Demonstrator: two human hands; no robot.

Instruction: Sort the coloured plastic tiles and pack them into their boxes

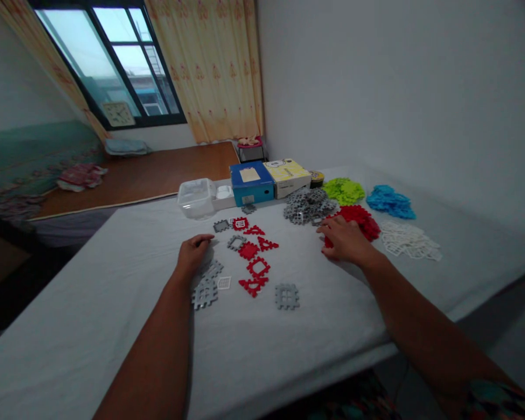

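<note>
My left hand (193, 252) rests on the white-covered table (114, 303), fingers curled loosely, touching grey interlocking pieces (205, 291); whether it holds one is hidden. My right hand (343, 239) lies palm down over the near edge of a red pile of pieces (362, 219), fingers bent into it. Between the hands lie loose red pieces (254, 256), a grey square piece (287, 296) and a small white piece (224, 283).
Piles of grey (307, 204), green (343, 190), blue (389, 200) and white pieces (409, 240) lie at the far right. A clear plastic tub (196, 198), a blue box (251, 182) and a yellow box (287, 175) stand behind. A wooden bed platform (140, 172) lies beyond.
</note>
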